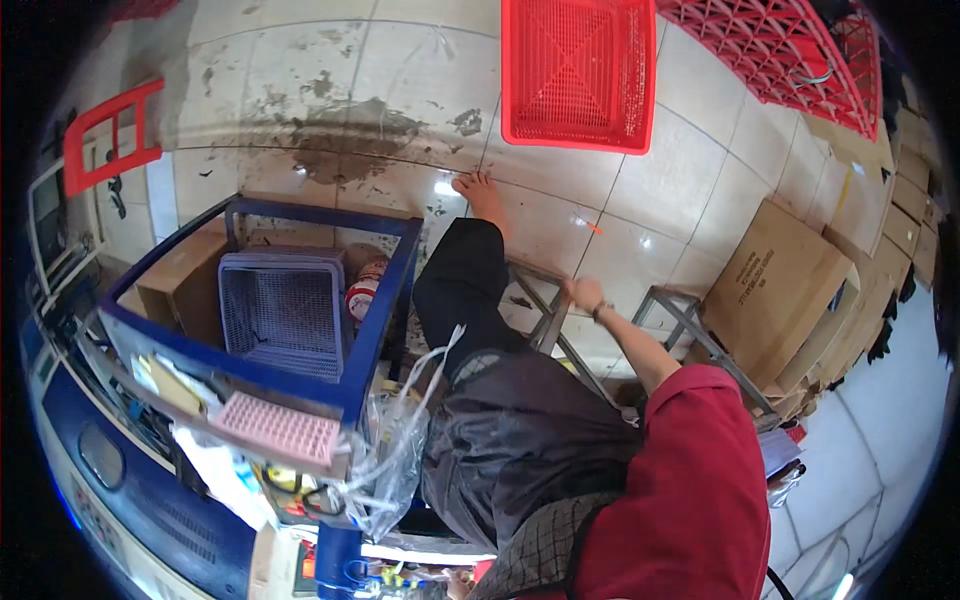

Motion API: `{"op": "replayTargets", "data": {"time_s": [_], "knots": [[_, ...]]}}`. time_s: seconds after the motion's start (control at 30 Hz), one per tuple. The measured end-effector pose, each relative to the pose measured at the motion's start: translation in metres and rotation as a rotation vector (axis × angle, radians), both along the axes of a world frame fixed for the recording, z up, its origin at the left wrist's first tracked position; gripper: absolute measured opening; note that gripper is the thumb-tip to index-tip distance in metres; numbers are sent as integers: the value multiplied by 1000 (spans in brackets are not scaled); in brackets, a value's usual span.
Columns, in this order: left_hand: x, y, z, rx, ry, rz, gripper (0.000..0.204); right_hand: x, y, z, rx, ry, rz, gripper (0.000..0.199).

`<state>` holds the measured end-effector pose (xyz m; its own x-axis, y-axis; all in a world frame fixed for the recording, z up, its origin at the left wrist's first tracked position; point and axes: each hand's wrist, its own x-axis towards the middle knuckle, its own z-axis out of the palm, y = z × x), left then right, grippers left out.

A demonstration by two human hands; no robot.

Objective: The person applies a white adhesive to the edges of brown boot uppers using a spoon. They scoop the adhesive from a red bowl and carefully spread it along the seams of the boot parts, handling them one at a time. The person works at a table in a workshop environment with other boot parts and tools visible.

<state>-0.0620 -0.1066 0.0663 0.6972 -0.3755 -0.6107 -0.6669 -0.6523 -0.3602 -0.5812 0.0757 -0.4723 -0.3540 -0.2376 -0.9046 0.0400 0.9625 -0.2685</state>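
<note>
Grey metal bars make up the angular frame (pixel 553 325) at the right hand (pixel 584 293), standing on the floor just beside the person's dark-trousered knee (pixel 465 275). That hand's fingers are curled round one corner of it, thumb and fingers bunched together. A skin-toned patch at the lower edge may be the left hand (pixel 458 584); I cannot tell how its fingers stand.

To the right, a second set of grey bars (pixel 712 349) leans near a large brown carton (pixel 765 285); whether it joins the first is hidden. Open tile runs ahead of the hand up to a red basket (pixel 578 143), well apart. On the left, a bare foot (pixel 487 200) and a blue open-topped frame (pixel 395 305) bound the space; that frame surrounds a purple-grey basket (pixel 285 262), and a pink gridded rack (pixel 280 427) lies along its near edge.

Pale tiles (pixel 545 205) cover the floor, with brown stains (pixel 345 130) and an orange scrap (pixel 595 229). Red lattice crates (pixel 775 55) stand at upper right. Dark print crosses the large carton's face.
</note>
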Motion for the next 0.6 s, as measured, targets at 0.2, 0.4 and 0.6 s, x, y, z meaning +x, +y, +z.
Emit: {"op": "replayTargets", "data": {"time_s": [0.2, 0.4, 0.6], "knots": [[-276, -111, -215, 314, 466, -886, 54, -49, 28, -115, 283, 198, -891, 53], [-572, -125, -598, 79, 543, -1958, 56, -67, 51, -207, 248, -30, -1364, 64], [-587, -93, -786, -76, -77, -2324, 56, -63, 83, -310, 356, 388, -427, 51]]}}
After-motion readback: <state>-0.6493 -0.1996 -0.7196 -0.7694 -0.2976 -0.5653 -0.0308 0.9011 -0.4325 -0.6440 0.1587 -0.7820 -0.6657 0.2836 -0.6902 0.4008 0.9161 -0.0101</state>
